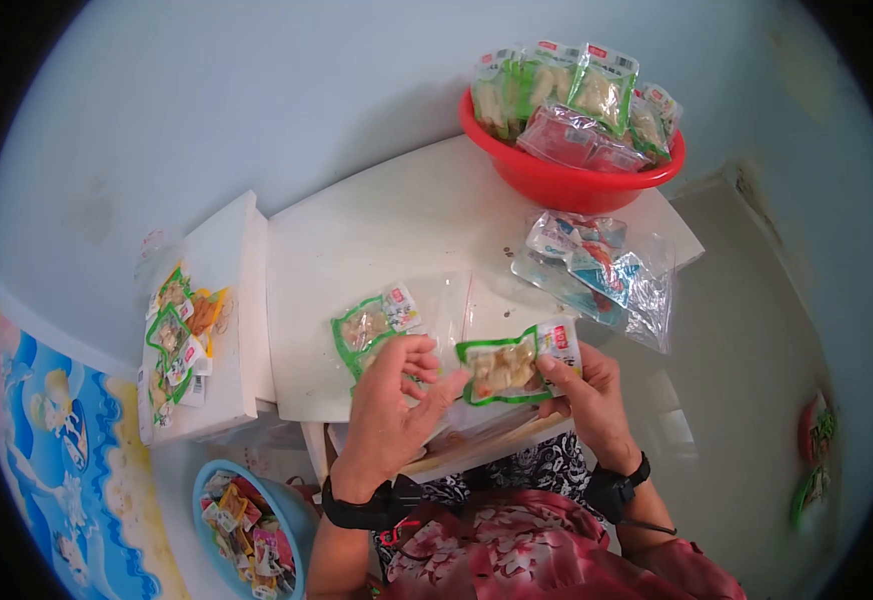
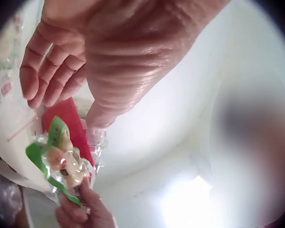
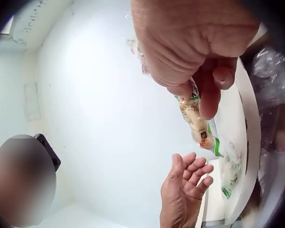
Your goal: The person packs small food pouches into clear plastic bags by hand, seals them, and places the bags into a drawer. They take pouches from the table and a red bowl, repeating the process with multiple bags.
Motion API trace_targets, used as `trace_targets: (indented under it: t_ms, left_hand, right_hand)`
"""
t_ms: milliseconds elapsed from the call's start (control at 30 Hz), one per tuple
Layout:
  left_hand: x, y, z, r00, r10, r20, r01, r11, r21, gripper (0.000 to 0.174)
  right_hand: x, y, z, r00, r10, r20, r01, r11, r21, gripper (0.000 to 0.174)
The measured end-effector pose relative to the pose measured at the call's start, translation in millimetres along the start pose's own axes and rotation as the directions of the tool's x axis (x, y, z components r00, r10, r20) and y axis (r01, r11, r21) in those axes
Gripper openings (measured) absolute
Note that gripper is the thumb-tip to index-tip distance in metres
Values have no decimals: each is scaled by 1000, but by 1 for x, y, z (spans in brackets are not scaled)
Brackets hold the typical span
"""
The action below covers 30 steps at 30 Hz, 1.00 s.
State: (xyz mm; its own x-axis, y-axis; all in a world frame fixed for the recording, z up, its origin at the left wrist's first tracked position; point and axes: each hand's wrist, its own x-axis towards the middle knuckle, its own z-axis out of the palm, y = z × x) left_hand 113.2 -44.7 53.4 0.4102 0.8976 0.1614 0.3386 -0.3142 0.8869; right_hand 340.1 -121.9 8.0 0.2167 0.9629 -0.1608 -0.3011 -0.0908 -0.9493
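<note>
My right hand (image 1: 593, 402) pinches one end of a green-edged clear food packet (image 1: 504, 368) between thumb and fingers, above the table's front edge. My left hand (image 1: 392, 408) is beside the packet's other end, its fingers loosely bent and holding nothing; in the left wrist view a gap shows between it and the packet (image 2: 66, 164). Behind the left hand, a similar packet (image 1: 364, 325) lies on a clear plastic bag (image 1: 446, 300) on the white table (image 1: 356, 230). In the right wrist view the left hand (image 3: 183, 192) has its palm turned up.
A red basin (image 1: 566, 185) piled with packets stands at the back right, with clear printed bags (image 1: 601, 270) in front of it. More packets (image 1: 171, 350) lie on a white side surface at left. A blue tub (image 1: 291, 520) of small colourful packets is below. An open drawer (image 1: 476, 440) sits under the hands.
</note>
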Motion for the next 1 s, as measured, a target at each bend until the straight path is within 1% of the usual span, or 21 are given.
trace_targets:
  t_ms: [67,100,167,267,367,467,567,633,733,767,833,933,1000]
  left_hand:
    - [0,1,2,994,41,-102,-14,966,257,35]
    - [1,-1,5,987,115,-114,-64,923,380,35]
    - [3,-9,16,960,258,-112,-139,782,608,35]
    - [9,-8,32,934,340,-105,-162,669,725,38]
    - [13,-16,39,946,311,-97,-131,637,760,36]
    - [14,-30,42,947,310,-84,-141,638,757,26]
    - [13,-41,40,928,342,-146,-167,734,658,16]
    - [10,-39,38,930,315,-190,-147,792,593,12]
    - [5,-35,37,921,312,-234,-148,835,530,9]
    - [3,-34,37,916,317,-245,-153,843,516,9]
    - [0,-31,38,895,360,-262,-168,819,549,9]
    - [-3,-30,38,866,415,-279,-196,795,574,10]
    - [-4,-28,38,846,454,-280,-229,784,576,11]
  right_hand:
    - [-2,3,-6,997,-27,-65,30,999,42,27]
    - [-3,6,-8,995,-38,-96,44,997,62,27]
    - [-3,12,-12,990,-53,-132,64,995,76,27]
    - [-3,17,-17,985,-72,-156,82,995,56,25]
    - [-4,18,-19,984,-70,-166,78,996,42,24]
    - [-5,17,-21,985,-70,-157,78,996,43,25]
    - [-4,16,-19,992,-36,-120,48,994,96,27]
    - [-2,12,-12,996,12,-86,2,987,161,28]
    - [8,4,-1,999,52,-12,-49,980,195,26]
    - [12,2,3,998,59,12,-60,984,169,26]
    - [21,-1,11,995,72,64,-78,991,111,27]
    - [37,-2,25,979,89,184,-98,994,40,27]
    - [46,3,35,960,121,253,-136,990,42,26]
